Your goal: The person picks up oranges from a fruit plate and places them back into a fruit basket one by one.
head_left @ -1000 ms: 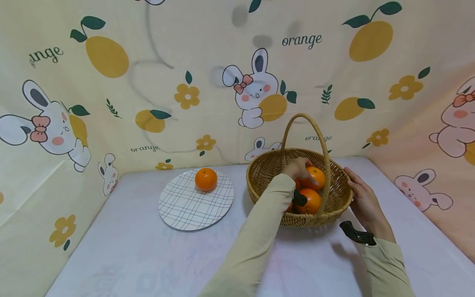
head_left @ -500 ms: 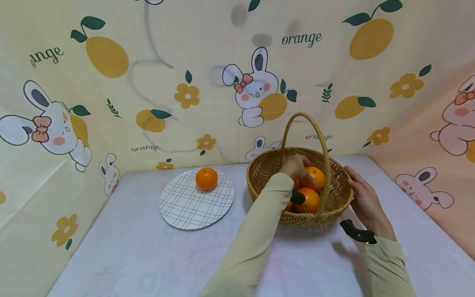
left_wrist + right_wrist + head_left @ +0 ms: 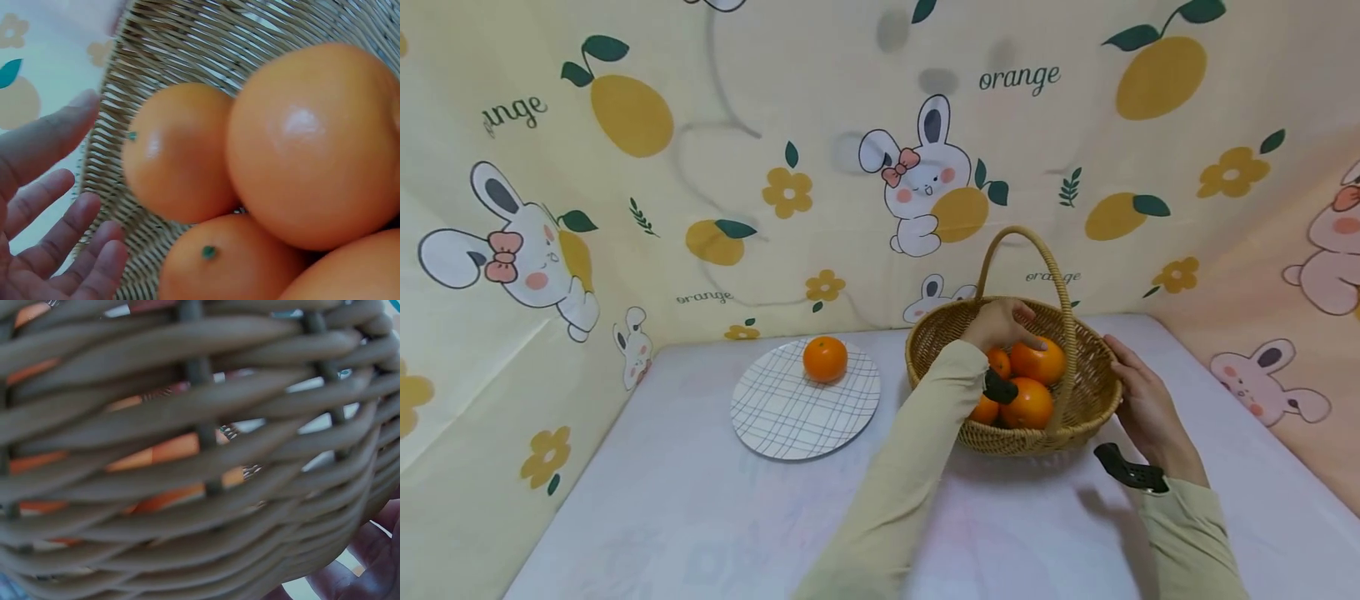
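A wicker basket (image 3: 1075, 433) with a tall arched handle stands at the right of the table in the head view. Several oranges lie inside, among them an upper orange (image 3: 1047, 363) and a front orange (image 3: 1028, 406). My left hand (image 3: 1000, 323) is inside the basket, just above the upper orange. In the left wrist view its thumb and loosely bent fingers (image 3: 59, 240) are spread, with nothing between them, beside a small orange (image 3: 181, 153). My right hand (image 3: 1150, 408) holds the basket's right rim; most of its fingers are hidden behind the weave in the right wrist view.
Left of the basket lies a round white plate (image 3: 797, 421) with a grid pattern. One orange (image 3: 825, 359) rests near its back edge. A printed cloth (image 3: 850, 100) with rabbits and oranges hangs behind and along both sides of the white table (image 3: 700, 517).
My left hand has risen slightly off the upper orange, uncovering more of the oranges beneath. My right hand stays at the basket's rim. The head view has shifted a little.
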`<state>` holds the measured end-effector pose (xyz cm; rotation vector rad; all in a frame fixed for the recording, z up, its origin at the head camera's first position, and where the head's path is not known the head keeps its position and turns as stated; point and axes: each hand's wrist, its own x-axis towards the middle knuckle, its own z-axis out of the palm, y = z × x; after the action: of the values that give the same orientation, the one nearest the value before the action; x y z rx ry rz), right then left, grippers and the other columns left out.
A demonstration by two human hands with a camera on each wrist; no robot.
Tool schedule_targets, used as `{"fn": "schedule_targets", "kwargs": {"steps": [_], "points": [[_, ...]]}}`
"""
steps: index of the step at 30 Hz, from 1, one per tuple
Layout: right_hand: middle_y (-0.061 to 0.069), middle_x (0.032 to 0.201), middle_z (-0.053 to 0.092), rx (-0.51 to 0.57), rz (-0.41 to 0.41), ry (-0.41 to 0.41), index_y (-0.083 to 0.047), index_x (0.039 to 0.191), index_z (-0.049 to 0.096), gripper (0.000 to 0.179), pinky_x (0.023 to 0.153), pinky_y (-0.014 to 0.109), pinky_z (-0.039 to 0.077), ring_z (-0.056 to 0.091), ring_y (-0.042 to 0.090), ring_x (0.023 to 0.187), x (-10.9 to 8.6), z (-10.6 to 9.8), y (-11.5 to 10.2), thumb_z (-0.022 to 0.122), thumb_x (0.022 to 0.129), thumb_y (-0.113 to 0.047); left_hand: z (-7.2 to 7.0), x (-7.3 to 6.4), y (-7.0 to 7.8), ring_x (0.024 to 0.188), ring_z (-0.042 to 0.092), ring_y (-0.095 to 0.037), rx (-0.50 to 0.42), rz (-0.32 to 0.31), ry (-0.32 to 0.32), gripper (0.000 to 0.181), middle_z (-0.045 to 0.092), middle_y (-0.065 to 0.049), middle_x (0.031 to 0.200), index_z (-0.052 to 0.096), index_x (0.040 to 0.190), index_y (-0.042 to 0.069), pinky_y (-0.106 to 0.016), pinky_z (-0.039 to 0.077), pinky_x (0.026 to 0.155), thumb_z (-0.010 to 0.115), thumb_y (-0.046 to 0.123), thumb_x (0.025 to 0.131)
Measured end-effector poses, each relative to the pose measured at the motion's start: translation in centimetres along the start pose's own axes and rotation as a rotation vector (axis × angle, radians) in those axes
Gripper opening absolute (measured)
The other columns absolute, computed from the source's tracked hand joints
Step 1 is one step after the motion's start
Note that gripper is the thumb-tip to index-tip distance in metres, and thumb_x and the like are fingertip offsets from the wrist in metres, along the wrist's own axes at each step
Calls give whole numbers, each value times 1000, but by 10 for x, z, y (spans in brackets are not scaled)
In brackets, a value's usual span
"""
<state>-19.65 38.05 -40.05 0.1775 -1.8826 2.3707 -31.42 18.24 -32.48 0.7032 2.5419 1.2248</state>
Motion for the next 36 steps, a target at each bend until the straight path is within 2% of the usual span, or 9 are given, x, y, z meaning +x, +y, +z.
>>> {"fn": "schedule_targets", "kwargs": {"steps": [2, 6, 12, 18, 21, 26, 30, 33, 36], "points": [[2, 162, 1, 4, -1, -3, -17, 156, 9, 55, 109, 21, 21, 15, 9, 141, 0, 0, 0, 33, 107, -22, -6, -2, -2, 103, 58, -14, -51, 26, -6, 50, 63, -2, 119, 65, 123, 11, -23, 47, 79, 84, 21, 77], [1, 162, 0, 8, -5, -5, -19, 156, 11, 54, 110, 22, 19, 16, 8, 141, 1, 1, 1, 34, 107, -23, -21, -6, -9, 95, 57, -13, -183, 81, -12, 47, 64, -1, 106, 65, 121, 8, -23, 46, 77, 82, 21, 80], [0, 162, -1, 23, 0, -4, -18, 157, 9, 56, 111, 27, 11, 14, 7, 141, 0, 1, 1, 34, 107, -23, -48, -19, -16, 89, 57, -14, -339, 141, -39, 40, 63, -1, 96, 65, 119, 5, -35, 50, 83, 78, 17, 83], [3, 162, 0, -6, -5, -3, -15, 156, 8, 56, 110, 25, 17, 12, 11, 143, 0, 1, 1, 34, 107, -23, -77, -35, -24, 89, 56, -15, -418, 208, -7, 32, 62, -5, 98, 65, 116, 6, -26, 49, 73, 75, 15, 87], [3, 162, 0, -27, 0, 3, -15, 156, 8, 56, 110, 24, 19, 9, 14, 144, 1, 0, -1, 34, 107, -24, -88, -44, -27, 90, 57, -20, -456, 238, 22, 26, 62, -6, 97, 64, 114, 3, -26, 50, 73, 69, 14, 91], [2, 162, 0, -18, 11, 1, -15, 156, 7, 57, 111, 26, 15, 7, 14, 144, 1, 0, -3, 34, 107, -24, -104, -59, -35, 91, 58, -26, -497, 292, 93, 22, 60, -10, 97, 61, 113, 0, -38, 51, 81, 61, 15, 97], [1, 162, 0, -6, 11, -1, -16, 157, 8, 56, 112, 27, 14, 8, 13, 143, 2, 1, -3, 34, 107, -24, -115, -71, -44, 84, 57, -20, -456, 338, 182, 20, 59, -12, 97, 61, 111, 1, -33, 51, 76, 58, 17, 99], [2, 162, -1, -8, 8, -3, -15, 156, 6, 56, 112, 29, 11, 6, 14, 144, 2, 1, -2, 32, 107, -24, -123, -81, -52, 83, 56, -17, -431, 327, 250, 19, 59, -8, 97, 61, 109, 2, -29, 48, 73, 58, 18, 99], [2, 162, -3, -12, 12, 3, -14, 156, 4, 56, 112, 30, 9, 3, 15, 144, 2, 0, -1, 31, 108, -24, -130, -91, -62, 88, 57, -19, -430, 281, 309, 20, 60, -5, 101, 62, 109, 4, -31, 47, 76, 59, 20, 98]]}}
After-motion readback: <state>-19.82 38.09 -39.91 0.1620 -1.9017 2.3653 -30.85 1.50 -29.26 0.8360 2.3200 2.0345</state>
